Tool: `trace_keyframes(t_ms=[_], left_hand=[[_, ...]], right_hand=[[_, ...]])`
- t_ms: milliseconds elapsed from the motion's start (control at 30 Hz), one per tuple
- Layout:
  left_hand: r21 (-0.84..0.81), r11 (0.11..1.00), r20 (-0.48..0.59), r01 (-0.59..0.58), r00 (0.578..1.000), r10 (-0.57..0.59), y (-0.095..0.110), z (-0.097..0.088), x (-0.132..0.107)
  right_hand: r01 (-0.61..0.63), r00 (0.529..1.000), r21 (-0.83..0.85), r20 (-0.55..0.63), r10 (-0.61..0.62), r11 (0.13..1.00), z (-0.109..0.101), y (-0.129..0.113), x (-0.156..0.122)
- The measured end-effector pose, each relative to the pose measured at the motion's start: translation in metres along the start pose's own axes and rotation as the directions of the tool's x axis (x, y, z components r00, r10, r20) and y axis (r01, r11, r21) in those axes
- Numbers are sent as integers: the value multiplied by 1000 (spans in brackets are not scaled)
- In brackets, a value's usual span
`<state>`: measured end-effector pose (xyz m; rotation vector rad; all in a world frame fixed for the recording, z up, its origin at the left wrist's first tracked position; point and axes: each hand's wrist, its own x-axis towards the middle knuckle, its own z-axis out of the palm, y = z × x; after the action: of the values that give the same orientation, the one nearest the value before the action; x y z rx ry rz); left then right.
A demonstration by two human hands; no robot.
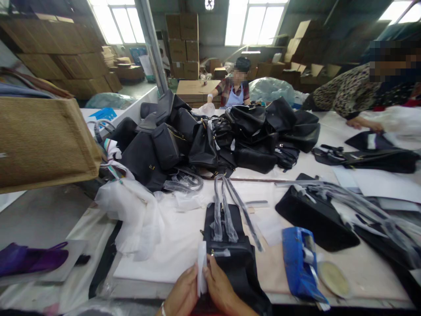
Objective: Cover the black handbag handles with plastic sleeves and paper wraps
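Near the bottom middle, my left hand (183, 287) and my right hand (219, 281) face each other, closed on a narrow white folded sheet (201, 265) held upright between them. I cannot tell whether it is paper or thin foam. Just behind and to the right of my hands lies a black handbag (235, 272), flat on the table. Its handles (226, 210) are wrapped in clear plastic and point away from me. A small wrapped zipper pull (222, 253) shows near my right fingertips.
Black bags (197, 140) are heaped across the middle. A blue tape dispenser (297, 259), a tape roll (333, 278) and another black bag (315, 219) lie right. White plastic (131, 215) hangs left, below a woven tan bag (46, 140). Co-workers (235, 90) stand beyond.
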<state>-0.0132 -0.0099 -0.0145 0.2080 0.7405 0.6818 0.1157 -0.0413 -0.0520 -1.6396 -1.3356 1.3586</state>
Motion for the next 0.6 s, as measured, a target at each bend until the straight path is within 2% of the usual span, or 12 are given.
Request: trace_keyframes(t_ms=[167,333,467,600], left_hand=[[-14,1000,33,14,999,-14,1,1,-4],[2,1000,-3,21,1000,-21,-2,0,-4],[16,999,-63,35,997,-34,-4,2,-2],[59,998,-144,18,990,-9,-10,3,2]], right_hand=[[1,1000,-272,11,2,962,4,-5,0],[5,998,-543,52,28,839,7,-14,1],[16,997,-627,64,31,779,9,-17,-3],[77,991,-630,132,9,773,5,-16,-9]])
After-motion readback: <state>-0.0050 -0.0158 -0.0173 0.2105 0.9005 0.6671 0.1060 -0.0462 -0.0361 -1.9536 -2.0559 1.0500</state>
